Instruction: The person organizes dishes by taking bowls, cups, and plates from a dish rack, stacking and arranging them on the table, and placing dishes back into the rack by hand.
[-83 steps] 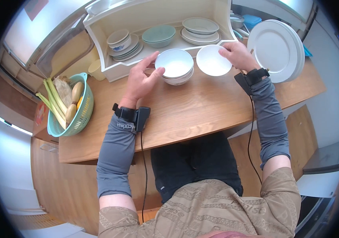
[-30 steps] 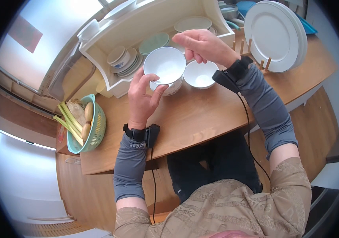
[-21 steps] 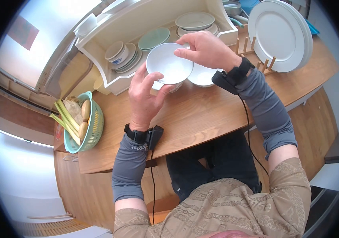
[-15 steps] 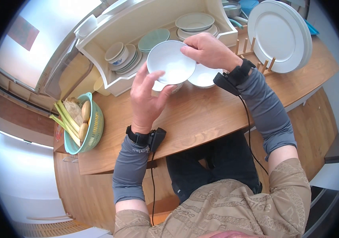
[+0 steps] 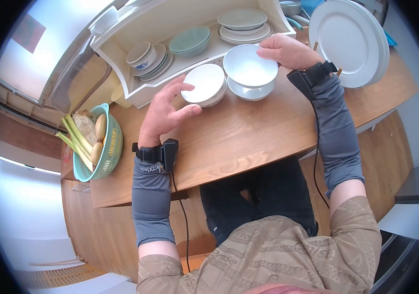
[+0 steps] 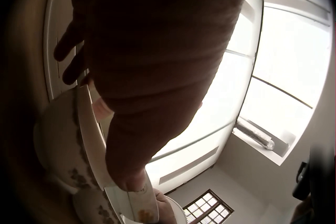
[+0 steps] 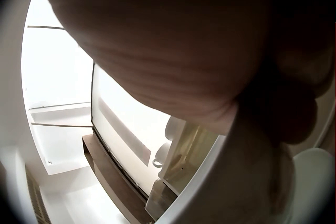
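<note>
My right hand (image 5: 292, 51) pinches the rim of a white bowl (image 5: 250, 65). That bowl is held just above another white bowl (image 5: 251, 91), which stands on the table and is partly covered by it. To the left is a short stack of white bowls (image 5: 203, 84). Beside this stack my left hand (image 5: 163, 111) has its fingers and thumb spread, with fingertips right at the rim. The left wrist view shows a flower pattern on the outside of a bowl (image 6: 63, 140), below my dark hand. In the right wrist view, the held bowl's rim (image 7: 202, 179) curves beneath my palm.
A cream shelf unit (image 5: 190, 11) behind holds stacked plates, small bowls and green bowls (image 5: 190, 40). Large white plates (image 5: 344, 41) stand upright in a wooden rack at right. A green basket (image 5: 109, 159) of vegetables sits at the table's left end.
The white bowl, earlier held over the left stack by my left hand and then both, has moved right in my right hand, over the other bowl. My left hand has let go of it.
</note>
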Demonstrator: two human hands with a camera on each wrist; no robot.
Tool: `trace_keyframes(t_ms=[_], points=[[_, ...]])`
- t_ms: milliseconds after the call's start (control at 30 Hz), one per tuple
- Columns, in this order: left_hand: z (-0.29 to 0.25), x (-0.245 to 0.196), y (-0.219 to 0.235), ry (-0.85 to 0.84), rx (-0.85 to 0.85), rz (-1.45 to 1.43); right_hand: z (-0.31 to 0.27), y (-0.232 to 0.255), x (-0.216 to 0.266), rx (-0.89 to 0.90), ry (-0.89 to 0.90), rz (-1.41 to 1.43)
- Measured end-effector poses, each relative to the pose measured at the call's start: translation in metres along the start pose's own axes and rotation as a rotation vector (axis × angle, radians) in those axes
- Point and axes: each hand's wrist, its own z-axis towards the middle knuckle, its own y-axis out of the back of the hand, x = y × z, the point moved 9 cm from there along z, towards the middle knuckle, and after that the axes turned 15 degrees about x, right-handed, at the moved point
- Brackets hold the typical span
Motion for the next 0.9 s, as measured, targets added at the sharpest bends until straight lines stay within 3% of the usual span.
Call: trace_keyframes(t_ms=[300,633,833,900], points=[[0.001,-0.008,-0.003,0.041,-0.023,0.085,0.009,-0.012,-0.027,0.121,-0.060,-0.035],[-0.002,-0.008,0.008,-0.014,-0.106,0.091,0.012,-0.013,-0.023,0.047,-0.110,-0.087],[-0.004,0.013,0.010,0.032,-0.103,0.018,0.016,-0.018,-0.024,0.011,-0.097,-0.096],[-0.007,0.025,0.018,0.022,-0.208,-0.174,0.015,-0.018,-0.021,-0.027,-0.075,-0.118]])
